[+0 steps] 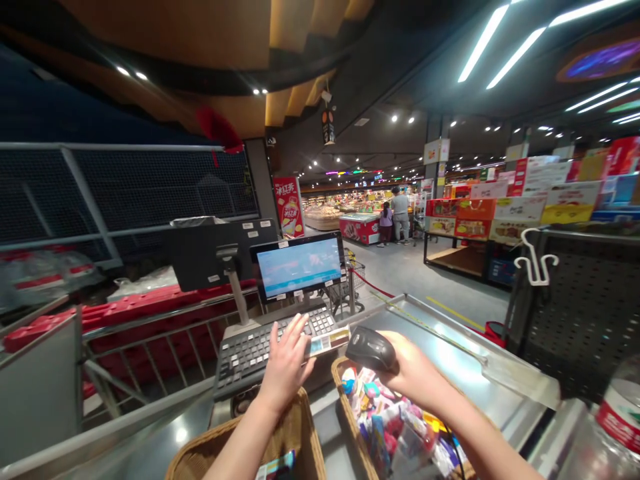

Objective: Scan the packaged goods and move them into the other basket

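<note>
Forearms: bare left forearm (240, 450) and right forearm (480, 440) enter from the bottom edge, nearest the camera, above two woven wicker baskets.

Left hand (287, 365): fingers closed around one end of a flat printed packet (327, 342), just above a black POS keyboard (260, 353); the grip is firm enough to hold it out.

Packet position: centre of the frame, held clear of the keyboard, just beside the scanner's nose.

Packet axis: long axis runs roughly level, rising slightly to the right, its free end pointing toward the right hand.

Packet handling: it looks light, thin and fairly stiff, though its glossy face may slip; the edges seem the best place to hold, leaving the printed face bare.

Right hand (415, 370): wrapped around a black handheld barcode scanner (370, 348), clamped on its body, with the nose pointing left and slightly down toward the packet.

Scanner handling: it looks light and hard-shelled, best held by the body.

Right basket: its wicker rim (341, 377) surrounds a heap of small, brightly wrapped goods (395, 427), below the right hand.

Surroundings: a stainless steel counter (440, 340) runs to the right; a POS monitor (297, 267) stands ahead; two people (395, 217) stand at a freezer chest (360, 229) in the supermarket aisle, upper centre.
</note>
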`<state>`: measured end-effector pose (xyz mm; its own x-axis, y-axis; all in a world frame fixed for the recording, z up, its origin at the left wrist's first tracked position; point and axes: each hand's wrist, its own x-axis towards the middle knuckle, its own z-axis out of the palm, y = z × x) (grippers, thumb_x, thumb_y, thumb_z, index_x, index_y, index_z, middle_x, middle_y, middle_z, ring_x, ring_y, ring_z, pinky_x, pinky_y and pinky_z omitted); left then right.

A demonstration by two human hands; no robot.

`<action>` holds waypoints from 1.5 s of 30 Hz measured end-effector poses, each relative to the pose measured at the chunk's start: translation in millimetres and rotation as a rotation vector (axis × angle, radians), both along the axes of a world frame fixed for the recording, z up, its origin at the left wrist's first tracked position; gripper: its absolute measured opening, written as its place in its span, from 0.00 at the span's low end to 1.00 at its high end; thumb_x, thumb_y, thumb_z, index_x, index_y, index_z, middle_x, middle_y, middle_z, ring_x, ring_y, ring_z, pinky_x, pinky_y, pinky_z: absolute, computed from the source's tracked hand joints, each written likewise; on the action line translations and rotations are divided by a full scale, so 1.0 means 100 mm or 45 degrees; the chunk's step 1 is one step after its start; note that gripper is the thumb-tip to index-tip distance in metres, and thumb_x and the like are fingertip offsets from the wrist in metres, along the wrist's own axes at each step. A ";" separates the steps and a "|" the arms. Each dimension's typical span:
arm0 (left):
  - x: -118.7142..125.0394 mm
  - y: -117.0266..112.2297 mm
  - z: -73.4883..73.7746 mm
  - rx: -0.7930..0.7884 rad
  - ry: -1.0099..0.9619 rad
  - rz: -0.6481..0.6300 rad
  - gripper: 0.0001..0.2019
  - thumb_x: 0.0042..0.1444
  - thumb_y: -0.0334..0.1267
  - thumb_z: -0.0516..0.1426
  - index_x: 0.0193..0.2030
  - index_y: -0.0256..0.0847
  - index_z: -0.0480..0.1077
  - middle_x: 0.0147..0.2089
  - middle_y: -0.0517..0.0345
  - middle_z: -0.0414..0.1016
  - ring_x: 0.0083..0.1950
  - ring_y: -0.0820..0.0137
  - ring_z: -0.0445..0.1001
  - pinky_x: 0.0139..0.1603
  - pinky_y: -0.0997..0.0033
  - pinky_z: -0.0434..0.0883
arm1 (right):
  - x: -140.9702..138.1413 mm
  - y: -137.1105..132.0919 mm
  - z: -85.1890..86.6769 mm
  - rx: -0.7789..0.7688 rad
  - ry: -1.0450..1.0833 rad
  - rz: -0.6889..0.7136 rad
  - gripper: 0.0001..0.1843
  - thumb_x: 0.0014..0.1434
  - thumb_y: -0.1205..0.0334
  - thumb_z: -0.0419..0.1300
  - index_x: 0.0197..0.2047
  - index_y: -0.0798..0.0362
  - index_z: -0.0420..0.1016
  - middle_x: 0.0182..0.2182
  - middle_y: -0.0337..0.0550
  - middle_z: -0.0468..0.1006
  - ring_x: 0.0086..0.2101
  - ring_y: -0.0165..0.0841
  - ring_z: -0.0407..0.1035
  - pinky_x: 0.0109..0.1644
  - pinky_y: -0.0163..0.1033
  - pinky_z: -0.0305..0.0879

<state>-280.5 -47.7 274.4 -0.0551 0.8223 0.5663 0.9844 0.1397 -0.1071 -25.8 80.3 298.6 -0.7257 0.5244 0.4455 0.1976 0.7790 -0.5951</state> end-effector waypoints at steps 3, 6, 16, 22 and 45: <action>-0.08 -0.09 0.01 0.027 0.009 0.029 0.10 0.56 0.36 0.53 0.45 0.43 0.69 0.71 0.51 0.54 0.72 0.56 0.50 0.71 0.43 0.35 | -0.05 -0.07 0.02 0.033 0.002 0.025 0.24 0.47 0.70 0.59 0.49 0.54 0.75 0.49 0.50 0.76 0.51 0.45 0.68 0.57 0.48 0.64; -0.14 -0.19 0.02 0.059 0.016 0.045 0.10 0.56 0.36 0.54 0.44 0.43 0.69 0.70 0.50 0.55 0.72 0.56 0.51 0.71 0.42 0.36 | -0.09 -0.12 0.01 0.053 0.001 0.063 0.22 0.47 0.71 0.58 0.47 0.53 0.77 0.48 0.49 0.76 0.51 0.44 0.68 0.57 0.46 0.63; -0.25 -0.41 0.03 0.175 0.040 0.052 0.09 0.55 0.35 0.55 0.43 0.42 0.69 0.68 0.47 0.60 0.69 0.54 0.56 0.70 0.40 0.41 | -0.22 -0.26 0.01 0.056 -0.010 0.140 0.24 0.46 0.72 0.57 0.48 0.53 0.76 0.48 0.49 0.76 0.50 0.43 0.68 0.56 0.47 0.64; -0.31 -0.54 0.01 0.174 0.022 0.077 0.08 0.55 0.36 0.56 0.42 0.42 0.69 0.68 0.46 0.60 0.69 0.54 0.57 0.70 0.39 0.41 | -0.27 -0.32 0.01 0.046 -0.022 0.178 0.26 0.45 0.72 0.57 0.49 0.53 0.75 0.49 0.49 0.75 0.52 0.44 0.67 0.56 0.48 0.64; -0.55 -1.33 -0.39 0.027 -0.091 0.245 0.08 0.51 0.34 0.58 0.39 0.44 0.68 0.69 0.49 0.59 0.69 0.54 0.56 0.69 0.37 0.43 | -0.78 -0.68 -0.15 0.035 -0.113 0.399 0.16 0.43 0.74 0.56 0.36 0.52 0.76 0.42 0.46 0.76 0.47 0.41 0.68 0.53 0.44 0.65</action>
<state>-335.6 -180.7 235.5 -0.2509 0.7805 0.5726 0.9443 0.3275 -0.0326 -104.0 12.6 283.7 -0.8864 0.2582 0.3841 -0.0041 0.8255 -0.5644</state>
